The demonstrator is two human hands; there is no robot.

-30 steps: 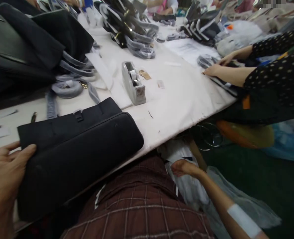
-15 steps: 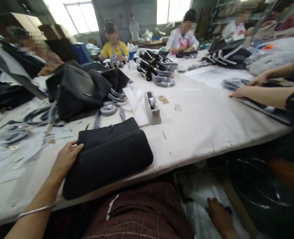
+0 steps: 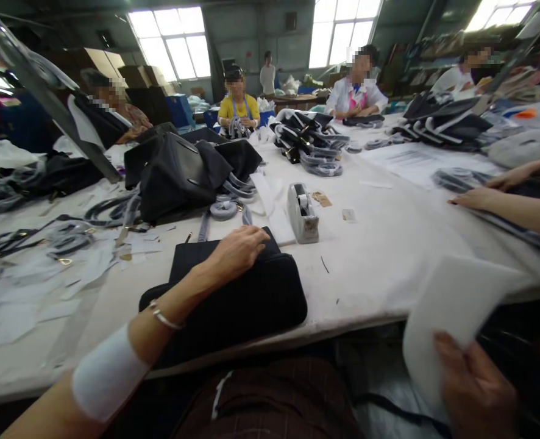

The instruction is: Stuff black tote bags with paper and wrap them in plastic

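A black handbag (image 3: 247, 299) lies on the table's front edge before me. My left hand (image 3: 240, 247) reaches across it with fingers bent and together at the upper flap; the fingertips are partly hidden. At the lower right, my right hand (image 3: 475, 381) pinches a white foam-like sheet (image 3: 453, 299) between thumb and fingers, raised in front of the table edge. The sheet is slightly curved and apart from the bag. A grey-white tape dispenser (image 3: 304, 216) stands just beyond the bag's right end.
Black bags (image 3: 174, 177) and wrapped straps (image 3: 224, 210) lie behind the handbag. White scraps (image 3: 23, 317) cover the left of the table (image 3: 380, 268). A co-worker's hands (image 3: 480, 198) rest on flat material at right. Other people sit across the table.
My left hand has moved right from the bag's left end to its upper flap. My right hand has come up from the box below the table with a white sheet.
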